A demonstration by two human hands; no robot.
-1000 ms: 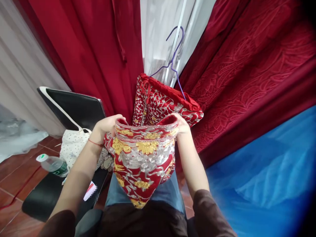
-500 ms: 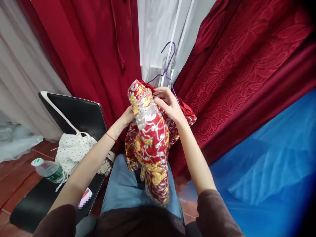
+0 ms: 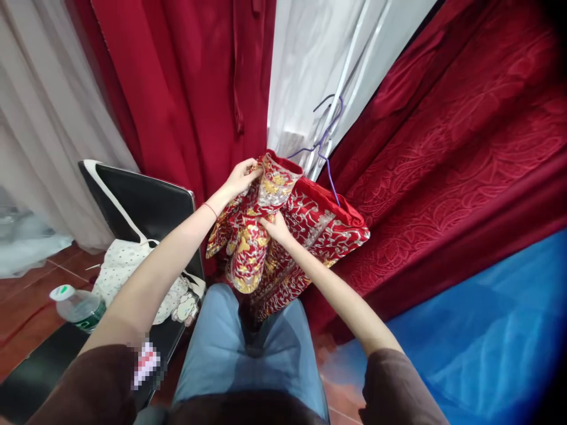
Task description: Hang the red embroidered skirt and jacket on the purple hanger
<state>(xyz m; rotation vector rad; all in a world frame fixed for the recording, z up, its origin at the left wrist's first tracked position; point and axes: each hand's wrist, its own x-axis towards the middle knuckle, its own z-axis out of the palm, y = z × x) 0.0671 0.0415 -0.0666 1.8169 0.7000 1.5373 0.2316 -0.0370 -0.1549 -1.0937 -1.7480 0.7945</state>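
Note:
A red jacket with gold and silver embroidery is in front of me, above my knees. A purple hanger sticks out of its neck, its hook upward. My left hand grips the embroidered cloth at the upper left, beside a stiff, rounded sleeve-like part. Lower down, my right hand is closed on a fold of the same jacket, its fingertips partly hidden in the cloth. The jacket's right shoulder spreads out past my right wrist.
At left stands a black chair with a dotted white bag, a plastic bottle and a blurred small item on it. Red curtains hang ahead and at right. Blue fabric spreads at lower right.
The sleeve that hung over my lap is now gathered up and bent. My right hand moved down onto it, my left up to the jacket's upper left. More of the right shoulder shows.

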